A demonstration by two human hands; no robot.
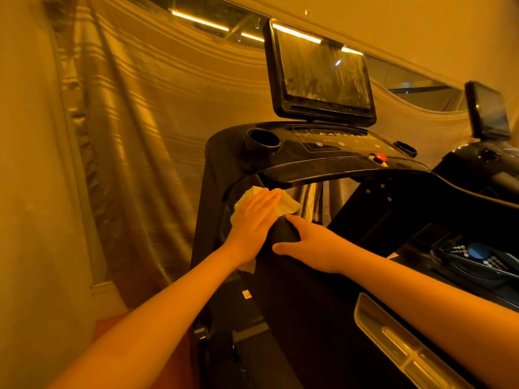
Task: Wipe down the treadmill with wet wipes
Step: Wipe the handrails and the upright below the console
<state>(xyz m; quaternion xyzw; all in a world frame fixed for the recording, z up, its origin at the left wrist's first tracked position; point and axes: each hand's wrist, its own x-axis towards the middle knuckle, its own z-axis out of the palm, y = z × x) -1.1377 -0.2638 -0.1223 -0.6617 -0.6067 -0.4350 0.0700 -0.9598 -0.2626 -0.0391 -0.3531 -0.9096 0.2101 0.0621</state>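
Pale wet wipe (285, 206) lies at the top of the treadmill (323, 167) handrail (283, 233), pressed flat by the left hand (254, 219) with straight fingers to scrub, while the right hand (313, 245), just beside it, curls round that handrail, seemingly bracing, though dim amber light blurs the grip.

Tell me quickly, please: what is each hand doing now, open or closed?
Left hand: open, fingers straight, pressing the wet wipe against the treadmill frame.
Right hand: closed, gripping the black handrail.

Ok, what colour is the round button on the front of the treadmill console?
The round button is red, seen in the head view.
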